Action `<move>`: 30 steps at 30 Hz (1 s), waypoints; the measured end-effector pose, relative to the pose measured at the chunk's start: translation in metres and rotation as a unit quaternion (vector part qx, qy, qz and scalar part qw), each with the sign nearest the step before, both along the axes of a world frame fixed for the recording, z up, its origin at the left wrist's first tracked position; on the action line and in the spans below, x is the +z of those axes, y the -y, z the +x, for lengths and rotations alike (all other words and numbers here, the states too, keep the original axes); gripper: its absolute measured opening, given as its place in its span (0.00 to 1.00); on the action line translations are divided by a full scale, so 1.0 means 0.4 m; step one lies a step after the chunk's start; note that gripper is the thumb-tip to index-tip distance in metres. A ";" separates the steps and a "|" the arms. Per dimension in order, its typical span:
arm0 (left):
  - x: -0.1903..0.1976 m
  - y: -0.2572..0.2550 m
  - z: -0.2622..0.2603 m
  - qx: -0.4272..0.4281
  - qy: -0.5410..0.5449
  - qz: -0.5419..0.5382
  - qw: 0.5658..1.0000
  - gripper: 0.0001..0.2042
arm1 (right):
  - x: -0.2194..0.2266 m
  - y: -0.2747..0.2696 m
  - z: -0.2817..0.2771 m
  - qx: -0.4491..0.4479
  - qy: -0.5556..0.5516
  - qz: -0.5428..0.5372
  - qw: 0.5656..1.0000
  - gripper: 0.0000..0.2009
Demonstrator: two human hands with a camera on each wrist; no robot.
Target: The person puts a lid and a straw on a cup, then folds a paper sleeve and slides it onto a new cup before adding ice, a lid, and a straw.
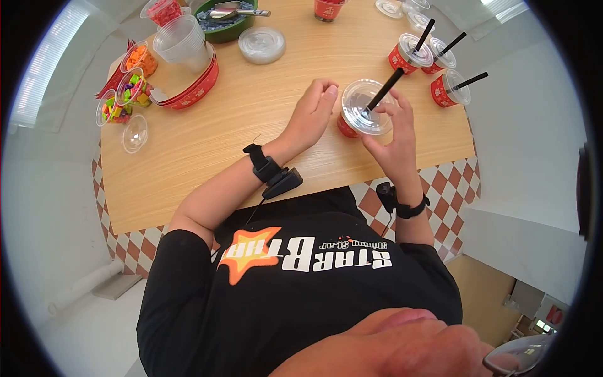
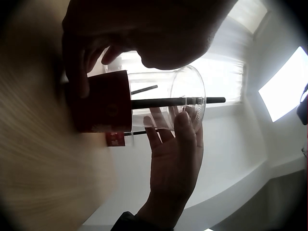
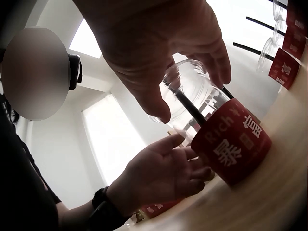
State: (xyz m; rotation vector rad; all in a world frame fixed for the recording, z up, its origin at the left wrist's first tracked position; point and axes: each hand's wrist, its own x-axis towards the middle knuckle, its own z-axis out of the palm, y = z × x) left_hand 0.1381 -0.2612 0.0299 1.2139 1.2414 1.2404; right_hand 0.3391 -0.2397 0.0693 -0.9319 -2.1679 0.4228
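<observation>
A clear plastic cup (image 1: pixel 347 127) with a red printed sleeve stands near the table's front right, and a black straw (image 1: pixel 384 89) pokes up through its clear lid (image 1: pixel 359 100). My right hand (image 1: pixel 400 139) grips the lid by its edge, thumb on the near side and fingers on the far side. To the cup's left is my left hand (image 1: pixel 313 112), fingers relaxed and bent a little, holding nothing. In the right wrist view the left hand (image 3: pixel 161 168) lies palm toward the cup, its fingertips close by the red sleeve (image 3: pixel 231 142).
Several lidded cups (image 1: pixel 402 63) with black straws stand at the right. Back left are a green bowl (image 1: pixel 233 30) with a metal scoop (image 1: pixel 229 11), stacked clear cups (image 1: pixel 179 41), a red container (image 1: pixel 195 94) and cups of coloured pieces (image 1: pixel 135 88). Flat lids (image 1: pixel 262 45) lie stacked behind.
</observation>
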 end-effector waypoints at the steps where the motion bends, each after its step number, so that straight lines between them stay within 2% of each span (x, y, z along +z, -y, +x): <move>1: 0.009 0.009 -0.007 0.061 -0.033 0.107 0.992 0.21 | -0.007 0.003 -0.005 -0.001 0.001 -0.002 1.000 0.24; 2: 0.039 0.027 -0.013 0.059 -0.032 0.105 0.992 0.21 | -0.015 0.006 -0.008 -0.005 0.005 -0.023 1.000 0.24; 4: 0.138 0.084 -0.026 -0.014 0.039 0.246 0.968 0.24 | -0.022 0.006 -0.010 -0.009 0.011 -0.044 0.999 0.24; 6: 0.237 0.143 -0.030 -0.086 0.021 0.326 0.941 0.35 | -0.024 0.003 -0.010 -0.023 0.023 -0.027 0.999 0.22; 8: 0.306 0.160 -0.030 -0.194 0.008 0.488 0.851 0.42 | -0.029 -0.010 0.001 -0.038 0.027 -0.021 0.999 0.22; 10: 0.362 0.189 -0.007 -0.281 0.074 0.510 0.810 0.50 | -0.039 -0.044 0.027 -0.061 0.029 0.000 0.998 0.22; 11: 0.375 0.201 0.003 -0.276 0.074 0.508 0.812 0.50 | -0.044 -0.067 0.049 -0.086 0.044 0.030 0.995 0.22; 13: 0.391 0.228 0.022 -0.366 0.190 0.458 0.788 0.53 | -0.061 -0.121 0.108 -0.133 0.068 0.075 0.986 0.23; 14: 0.396 0.241 0.035 -0.359 0.188 0.455 0.793 0.53 | -0.071 -0.151 0.139 -0.154 0.076 0.093 0.981 0.23; 16: 0.403 0.272 0.070 -0.315 0.308 0.474 0.762 0.50 | -0.081 -0.189 0.180 -0.189 0.057 0.068 0.978 0.22; 17: 0.405 0.304 0.095 -0.312 0.307 0.471 0.766 0.50 | -0.085 -0.202 0.191 -0.185 0.056 0.063 0.979 0.22; 18: 0.412 0.340 0.120 -0.282 0.433 0.394 0.760 0.41 | -0.083 -0.212 0.200 -0.204 0.067 0.064 0.975 0.22; 19: 0.409 0.364 0.133 -0.246 0.550 0.309 0.736 0.34 | -0.080 -0.218 0.207 -0.223 0.078 0.067 0.969 0.21; 21: 0.403 0.354 0.115 -0.234 0.538 0.317 0.745 0.34 | -0.067 -0.216 0.211 -0.221 0.078 0.051 0.971 0.21; 25: 0.412 0.421 0.120 -0.183 0.484 0.361 0.776 0.35 | -0.072 -0.228 0.228 -0.220 0.130 0.107 0.961 0.24; 28: 0.404 0.407 0.056 -0.162 0.432 0.404 0.790 0.36 | -0.060 -0.197 0.233 -0.282 0.112 0.157 0.940 0.29; 30: 0.405 0.415 0.030 -0.148 0.399 0.427 0.798 0.36 | -0.044 -0.165 0.229 -0.288 0.070 0.140 0.945 0.29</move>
